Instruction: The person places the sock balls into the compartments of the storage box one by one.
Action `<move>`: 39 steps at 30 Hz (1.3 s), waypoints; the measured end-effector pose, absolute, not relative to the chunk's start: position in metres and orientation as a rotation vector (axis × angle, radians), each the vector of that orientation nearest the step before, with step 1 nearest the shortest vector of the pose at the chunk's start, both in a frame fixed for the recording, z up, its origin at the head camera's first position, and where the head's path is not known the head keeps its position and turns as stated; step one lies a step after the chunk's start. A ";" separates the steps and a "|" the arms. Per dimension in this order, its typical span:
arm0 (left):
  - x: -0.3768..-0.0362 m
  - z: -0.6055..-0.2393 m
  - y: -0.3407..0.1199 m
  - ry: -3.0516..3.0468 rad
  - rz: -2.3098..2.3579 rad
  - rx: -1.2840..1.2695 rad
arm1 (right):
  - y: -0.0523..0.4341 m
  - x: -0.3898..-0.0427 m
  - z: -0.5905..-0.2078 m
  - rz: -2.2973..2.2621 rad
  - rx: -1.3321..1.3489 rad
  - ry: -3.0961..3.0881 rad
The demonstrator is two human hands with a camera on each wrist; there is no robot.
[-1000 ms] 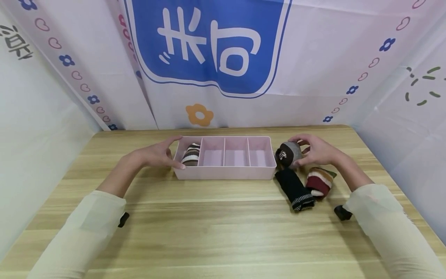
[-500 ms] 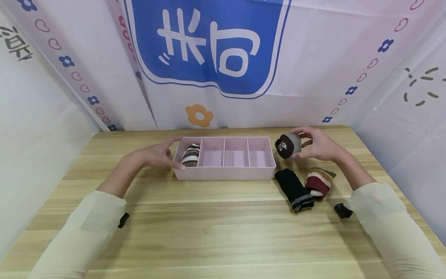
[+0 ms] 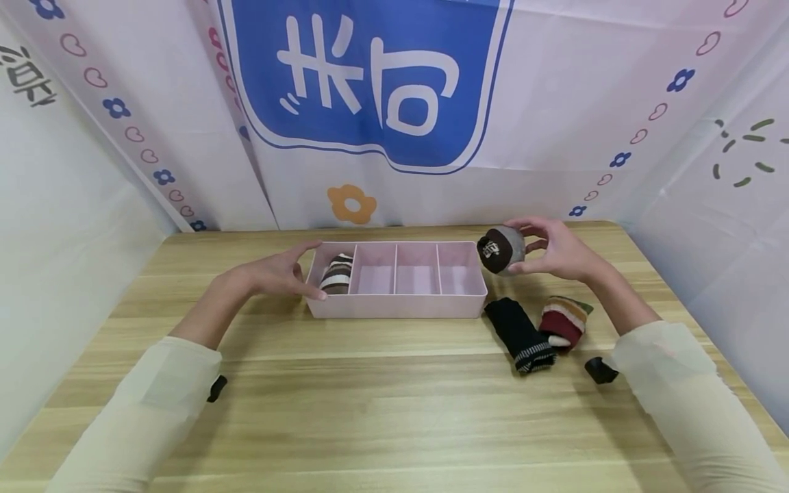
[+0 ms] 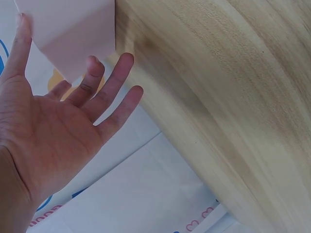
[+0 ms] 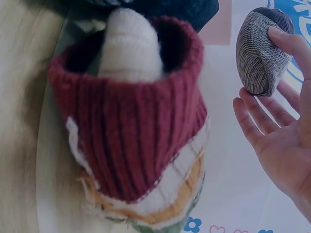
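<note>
Sock ball [image 3: 501, 250], grey with a dark cuff end, was up off the table [image 3: 382, 411] in the right hand [image 3: 557, 255], fingertips curled round it; a second earlier it sat on the wood by the organizer's right end, so the lift was done and it had drifted left, now just above the organizer's [image 3: 397, 307] right corner. Right wrist view confirmed it: thumb and fingers pinching the ball [image 5: 262, 51], palm open behind. Left hand [image 3: 277, 274] hadn't moved, fingers spread and straight, tips against the organizer's left end at its 9 o'clock; left wrist view showed the same flat hand [image 4: 58, 131] on the pink wall. Striped sock [image 3: 337, 274] sat in the leftmost compartment, the other three were empty. Black sock [image 3: 519, 333] and red sock roll [image 3: 566, 322] lay on the table at 4 o'clock from the organizer, just beside each other. My read: carry phase, nearest empty compartment right under the ball.
</note>
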State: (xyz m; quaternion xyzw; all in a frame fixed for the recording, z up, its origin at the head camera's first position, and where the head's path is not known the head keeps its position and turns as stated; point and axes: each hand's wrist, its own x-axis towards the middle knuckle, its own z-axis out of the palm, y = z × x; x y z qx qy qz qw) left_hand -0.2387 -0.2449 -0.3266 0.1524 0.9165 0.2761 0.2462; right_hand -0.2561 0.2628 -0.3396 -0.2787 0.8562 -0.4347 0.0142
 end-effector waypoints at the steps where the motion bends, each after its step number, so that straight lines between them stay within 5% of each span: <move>1: -0.239 -0.326 -0.245 2.500 0.748 0.411 | 0.262 -0.256 -0.339 -1.359 -0.877 2.662; 39: -0.239 -0.329 -0.245 2.476 0.801 0.421 | 0.215 -0.253 -0.336 -1.407 -1.025 2.564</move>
